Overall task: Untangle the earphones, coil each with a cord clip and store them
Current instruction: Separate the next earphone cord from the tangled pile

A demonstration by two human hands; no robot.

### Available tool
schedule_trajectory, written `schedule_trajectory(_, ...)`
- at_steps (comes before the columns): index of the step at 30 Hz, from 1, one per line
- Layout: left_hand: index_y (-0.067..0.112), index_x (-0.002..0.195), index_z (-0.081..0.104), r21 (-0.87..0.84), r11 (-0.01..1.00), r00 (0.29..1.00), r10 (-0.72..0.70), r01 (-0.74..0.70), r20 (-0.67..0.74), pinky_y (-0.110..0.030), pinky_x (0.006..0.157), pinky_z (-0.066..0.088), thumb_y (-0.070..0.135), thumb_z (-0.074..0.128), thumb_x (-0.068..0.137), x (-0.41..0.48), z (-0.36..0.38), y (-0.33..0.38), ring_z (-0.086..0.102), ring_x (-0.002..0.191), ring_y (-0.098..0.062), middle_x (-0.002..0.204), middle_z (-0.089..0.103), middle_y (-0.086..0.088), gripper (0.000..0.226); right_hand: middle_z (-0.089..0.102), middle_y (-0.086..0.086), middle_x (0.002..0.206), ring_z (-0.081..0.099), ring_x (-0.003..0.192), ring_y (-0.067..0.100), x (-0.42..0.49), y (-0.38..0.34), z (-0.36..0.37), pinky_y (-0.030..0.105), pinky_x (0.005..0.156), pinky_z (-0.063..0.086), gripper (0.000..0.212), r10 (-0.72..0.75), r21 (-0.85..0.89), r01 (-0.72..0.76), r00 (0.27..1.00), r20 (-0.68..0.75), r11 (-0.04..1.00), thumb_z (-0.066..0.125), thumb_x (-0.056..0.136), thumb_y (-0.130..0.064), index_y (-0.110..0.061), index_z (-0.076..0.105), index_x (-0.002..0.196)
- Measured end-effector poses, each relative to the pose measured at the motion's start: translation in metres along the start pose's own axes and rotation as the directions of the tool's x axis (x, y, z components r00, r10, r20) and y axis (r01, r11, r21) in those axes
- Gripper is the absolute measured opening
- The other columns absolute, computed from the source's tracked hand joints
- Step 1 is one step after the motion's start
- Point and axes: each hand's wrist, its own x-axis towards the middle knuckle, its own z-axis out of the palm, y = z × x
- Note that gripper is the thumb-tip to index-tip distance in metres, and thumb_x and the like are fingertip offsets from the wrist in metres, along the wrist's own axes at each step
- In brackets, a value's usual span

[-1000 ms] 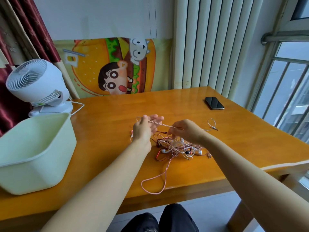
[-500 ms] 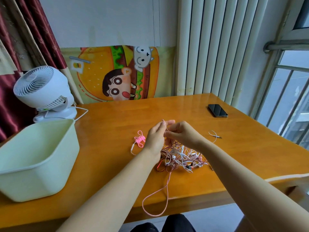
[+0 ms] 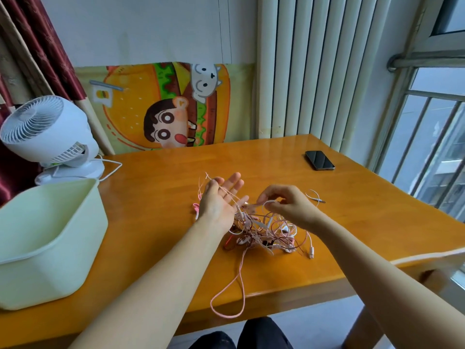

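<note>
Quantities: one desk (image 3: 156, 222); one white fan (image 3: 47, 137); one pale green tub (image 3: 50, 248); one phone (image 3: 319, 160); one earphone tangle (image 3: 264, 233), individual sets uncountable; two hands: left hand (image 3: 219, 200), right hand (image 3: 286, 205).

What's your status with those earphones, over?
Left hand open, pale cord draped across its fingers. Right hand pinching that cord. Earphone tangle knotted on table. Nothing in the way.

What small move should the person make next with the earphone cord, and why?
Probably pull the right hand away, drawing the pinched cord clear of the tangle: the cord already lies across the open left hand, but its other end runs into the pile.
</note>
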Motion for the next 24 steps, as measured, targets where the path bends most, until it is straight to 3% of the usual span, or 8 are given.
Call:
schedule_trajectory(3,0.019,0.082,0.045,-0.075,0.996,0.999,-0.039,0.039,0.008,-0.062,0.104,0.035,0.029,0.026,0.107,0.000,0.006,-0.005,0.066,0.101,-0.028,0.095,0.073,-0.010,0.033,0.069,-0.006,0.090,0.060,0.074,-0.001,-0.003,0.001,0.008,0.016,0.068,0.044,0.018,0.039,-0.072,-0.028,0.986,0.161,0.997,0.067,0.086,-0.006,-0.022,0.074,0.089)
schedule_trajectory(8,0.019,0.081,0.045,-0.081,0.996,0.999,-0.028,0.024,-0.044,-0.059,0.109,0.033,0.028,0.027,0.107,0.002,0.007,-0.010,0.067,0.095,-0.026,0.091,0.072,-0.010,0.033,0.073,-0.003,0.086,0.068,0.081,0.011,-0.008,0.000,0.018,0.024,0.070,0.053,0.019,-0.060,0.092,0.075,0.987,-0.151,0.993,0.063,0.088,-0.007,-0.019,0.077,0.094)
schedule_trajectory(11,0.018,0.081,0.046,-0.149,0.989,0.997,-0.031,0.022,-0.064,-0.059,0.110,0.032,0.026,0.027,0.107,0.003,0.007,-0.009,0.067,0.093,-0.026,0.092,0.071,-0.011,0.034,0.074,0.001,0.084,0.068,0.080,0.014,-0.009,-0.001,0.016,0.027,0.071,0.053,0.019,-0.009,0.098,0.003,0.998,0.063,0.995,0.059,0.085,-0.007,-0.014,0.077,0.089)
schedule_trajectory(13,0.017,0.080,0.047,-0.203,0.979,0.998,-0.022,0.008,-0.063,-0.058,0.110,0.034,0.025,0.028,0.107,0.002,0.009,-0.007,0.067,0.092,-0.027,0.091,0.070,-0.013,0.034,0.075,-0.002,0.083,0.066,0.077,0.008,-0.006,0.002,0.014,0.024,0.069,0.050,0.024,0.051,-0.028,-0.046,0.977,0.205,0.999,0.057,0.077,-0.028,-0.019,0.079,0.083)
schedule_trajectory(17,0.016,0.079,0.047,-0.257,0.966,1.000,0.007,-0.005,0.007,-0.056,0.108,0.037,0.024,0.028,0.107,-0.001,0.011,-0.005,0.067,0.090,-0.028,0.079,0.073,-0.012,0.035,0.075,0.003,0.080,0.066,0.077,0.018,0.000,0.006,0.008,0.034,0.076,0.053,0.052,0.149,-0.010,-0.150,0.969,0.198,0.989,0.033,0.080,-0.041,-0.016,0.079,0.078)
schedule_trajectory(20,0.015,0.081,0.047,-0.271,0.962,0.999,0.011,0.001,0.040,-0.056,0.106,0.039,0.025,0.029,0.107,-0.001,0.013,-0.002,0.067,0.089,-0.029,0.076,0.073,-0.012,0.033,0.073,0.000,0.090,0.065,0.081,0.017,0.003,0.004,0.013,0.031,0.077,0.053,0.039,0.115,0.078,-0.105,0.985,-0.132,0.991,0.041,0.087,-0.036,-0.014,0.072,0.092)
schedule_trajectory(22,0.015,0.082,0.047,-0.269,0.963,0.998,0.020,-0.002,0.061,-0.055,0.105,0.041,0.026,0.030,0.107,-0.003,0.014,-0.001,0.068,0.088,-0.029,0.077,0.073,-0.013,0.032,0.068,-0.003,0.105,0.064,0.090,0.014,0.006,0.001,0.019,0.026,0.080,0.051,0.029,0.083,0.121,-0.073,0.993,-0.084,0.990,0.052,0.096,-0.035,-0.018,0.064,0.117)
schedule_trajectory(24,0.015,0.083,0.048,-0.253,0.968,0.997,0.028,-0.008,0.076,-0.054,0.104,0.042,0.027,0.031,0.107,-0.005,0.015,0.001,0.069,0.088,-0.029,0.079,0.073,-0.013,0.031,0.069,-0.002,0.104,0.064,0.092,0.015,0.009,0.000,0.022,0.032,0.082,0.052,0.030,0.052,0.007,-0.052,0.998,0.029,0.999,0.062,0.094,-0.035,-0.018,0.064,0.119)
